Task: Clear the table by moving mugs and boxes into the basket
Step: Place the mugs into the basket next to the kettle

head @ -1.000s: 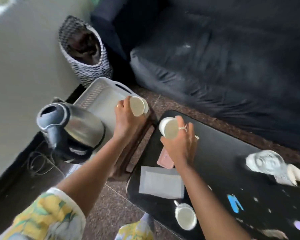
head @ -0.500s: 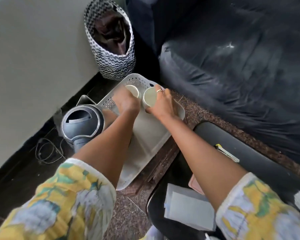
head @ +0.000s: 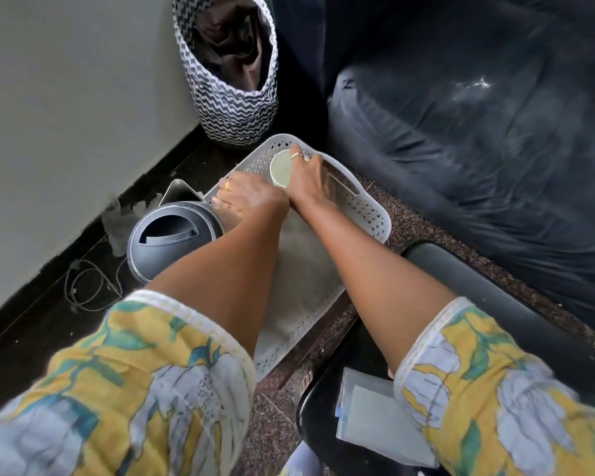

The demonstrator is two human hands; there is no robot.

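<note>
— What did the head camera record at the basket?

— Both arms reached down into a white perforated basket point(head: 370, 214) on the floor beside the black counter point(head: 488, 297). The right hand point(head: 306, 180) was clamped around a pale mug point(head: 281, 168), held at the basket's far end with its open mouth tipped toward the camera.

— And the left hand?

— The left hand point(head: 246, 197) lay low inside the basket, just beside the right, its back to the lens. Whether its fingers were closed on anything could not be told; a mug under it was not visible.

— What surrounded them?

— A grey kettle point(head: 172, 237) stood touching the basket's left side, a zigzag-patterned bag point(head: 234, 111) behind it against the wall, and a dark sofa point(head: 478, 132) to the right. A grey flat box point(head: 382, 424) lay on the counter's near corner.
</note>
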